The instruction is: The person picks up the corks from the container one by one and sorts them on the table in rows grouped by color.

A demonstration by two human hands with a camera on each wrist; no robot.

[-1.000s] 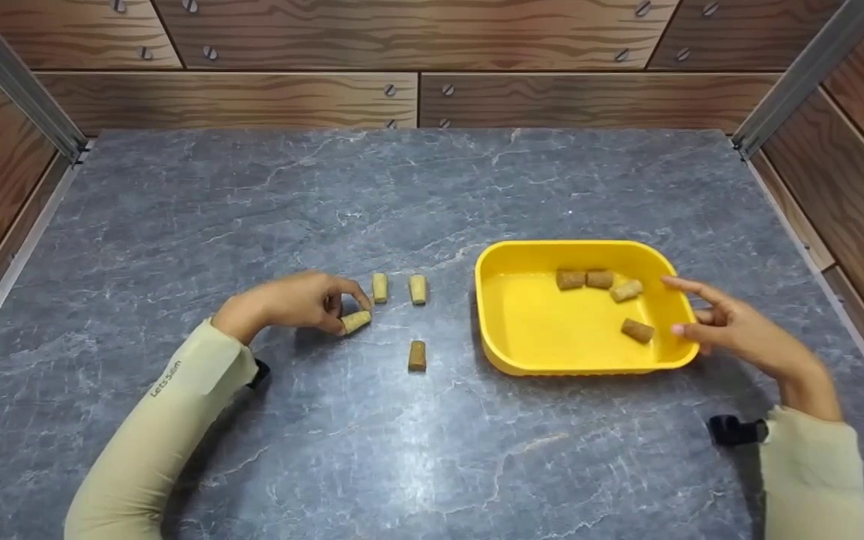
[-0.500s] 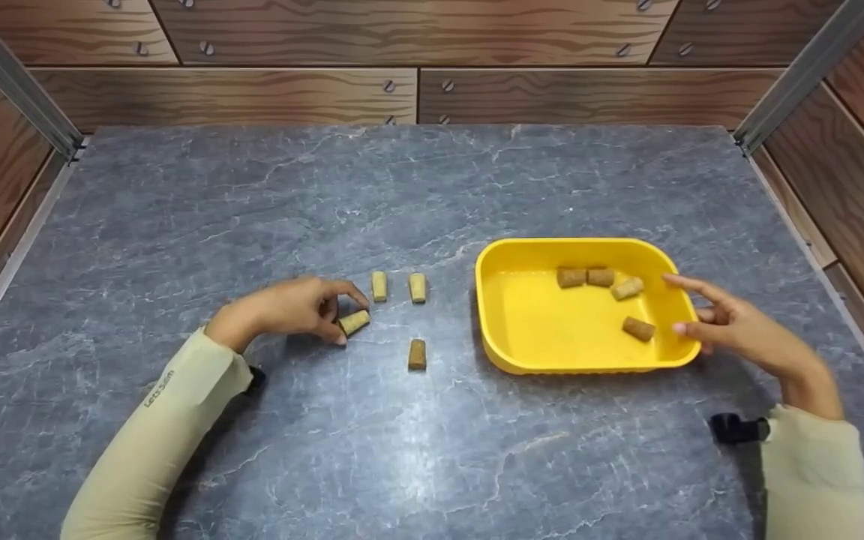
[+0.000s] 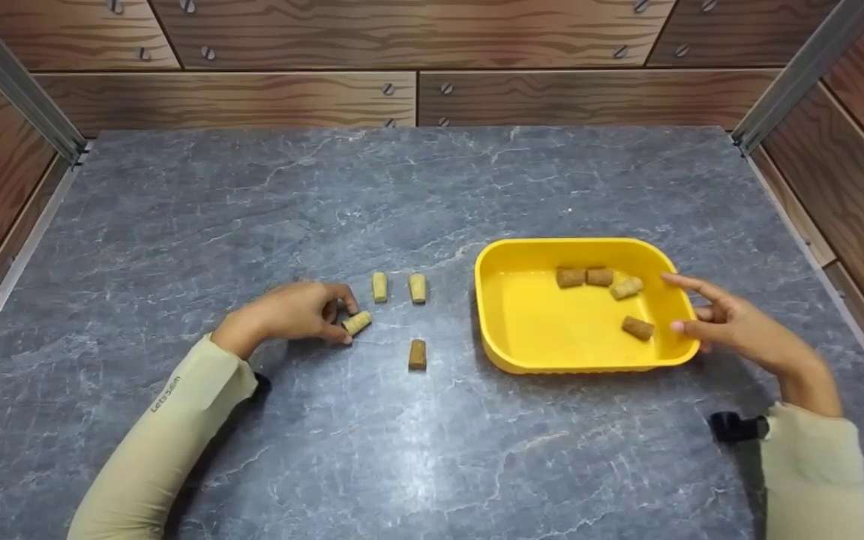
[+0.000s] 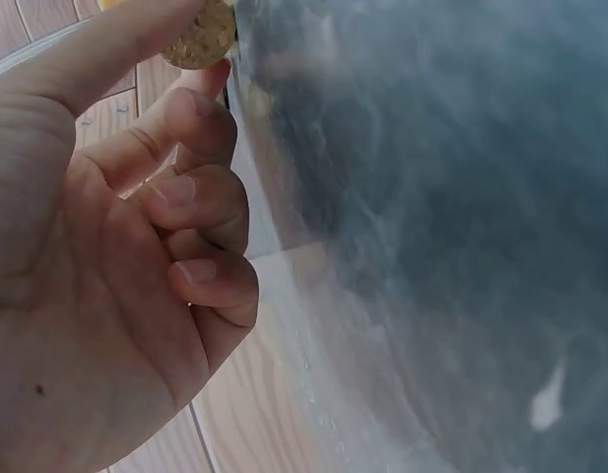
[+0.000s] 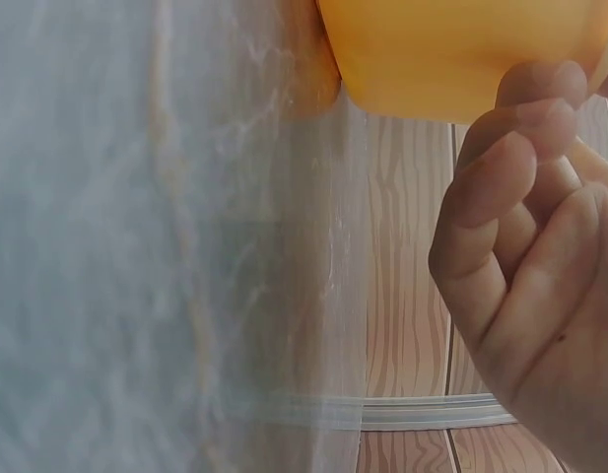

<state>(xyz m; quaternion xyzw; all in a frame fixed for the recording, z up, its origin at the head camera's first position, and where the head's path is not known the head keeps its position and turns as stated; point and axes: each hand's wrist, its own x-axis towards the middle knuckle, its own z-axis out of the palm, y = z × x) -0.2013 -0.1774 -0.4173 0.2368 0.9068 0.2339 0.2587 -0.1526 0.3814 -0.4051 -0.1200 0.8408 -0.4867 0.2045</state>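
Note:
My left hand pinches a pale tapered cork between thumb and index finger, low over the table. In the left wrist view the round end of that cork shows at the thumb tip, with the other fingers curled below. Just beyond it lie two pale corks, side by side and apart. A brown cork lies nearer to me. At the right, my right hand grips the right rim of a yellow tray, thumb and index finger over the edge; its other fingers are against the outside wall.
Inside the tray lie a brown cork touching another, a pale cork beside them, and a brown cork nearer the right wall. The grey marbled table is bounded by wood-patterned panels at the back and sides.
The left index finger has drawn back slightly along the pale cork, which stays in nearly the same spot. The right hand and the tray hold their positions.

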